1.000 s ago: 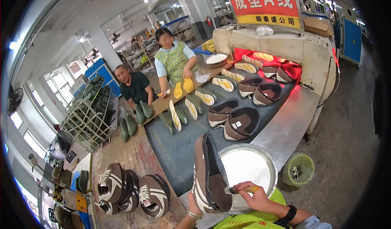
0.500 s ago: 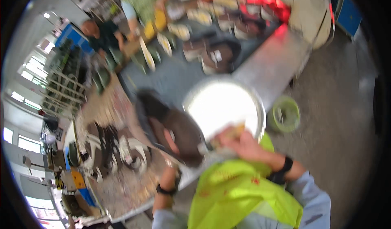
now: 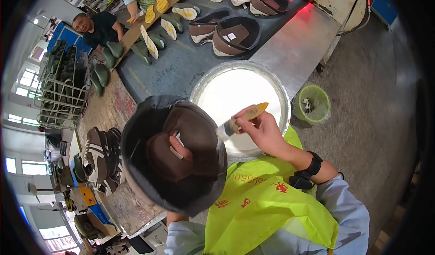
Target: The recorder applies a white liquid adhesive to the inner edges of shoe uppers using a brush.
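Observation:
A brown shoe upper (image 3: 201, 132) with black lining fills the middle of the view, its opening turned up. My left hand (image 3: 181, 148) is closed on it; the fingers are mostly hidden, but a digit shows inside near a white label. My right hand (image 3: 267, 135) grips a flat paintbrush (image 3: 249, 114) with a yellow-tipped handle. The whitish bristles meet the upper's right edge. Just behind the brush stands a wide metal basin (image 3: 278, 80) of white liquid (image 3: 235, 89).
Several brown uppers (image 3: 235, 35) and pale soles with yellow patches (image 3: 149, 42) lie on the dark belt (image 3: 174, 80). Stacked shoes (image 3: 97, 153) stand on the worn table at left. A green bin (image 3: 317, 114) sits on the floor at right. Two people are across the belt.
The upper is raised closer to me, its opening turned more upward. My right hand has moved the brush up along the upper's right edge. The whole view has shifted slightly.

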The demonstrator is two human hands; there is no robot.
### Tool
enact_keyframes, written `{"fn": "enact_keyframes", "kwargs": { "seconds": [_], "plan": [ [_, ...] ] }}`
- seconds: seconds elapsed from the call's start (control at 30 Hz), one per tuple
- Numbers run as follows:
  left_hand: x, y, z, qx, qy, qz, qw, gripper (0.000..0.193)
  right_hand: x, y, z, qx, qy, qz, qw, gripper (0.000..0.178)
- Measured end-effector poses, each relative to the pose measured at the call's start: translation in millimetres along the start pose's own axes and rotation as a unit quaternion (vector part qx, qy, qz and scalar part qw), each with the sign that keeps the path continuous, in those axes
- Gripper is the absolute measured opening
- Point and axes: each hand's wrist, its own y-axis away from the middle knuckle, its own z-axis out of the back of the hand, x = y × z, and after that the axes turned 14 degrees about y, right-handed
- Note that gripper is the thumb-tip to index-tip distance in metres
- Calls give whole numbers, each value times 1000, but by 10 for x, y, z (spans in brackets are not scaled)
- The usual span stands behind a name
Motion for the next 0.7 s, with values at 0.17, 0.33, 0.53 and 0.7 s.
{"fn": "enact_keyframes", "kwargs": {
  "seconds": [0.17,0.33,0.53,0.7],
  "plan": [
    [-264,-158,67,-21,-22,-69,997,38,386,59,27,92,-114,-25,989,17],
    [-327,-90,-22,-35,-42,-128,990,39,401,199,9,150,-151,-33,976,17],
    [-98,-300,256,18,-105,-362,926,36,176,63,-37,8,-73,40,996,17],
    [-219,-317,297,32,-196,-339,920,34,495,153,9,147,-163,15,975,19]
  ]
}}
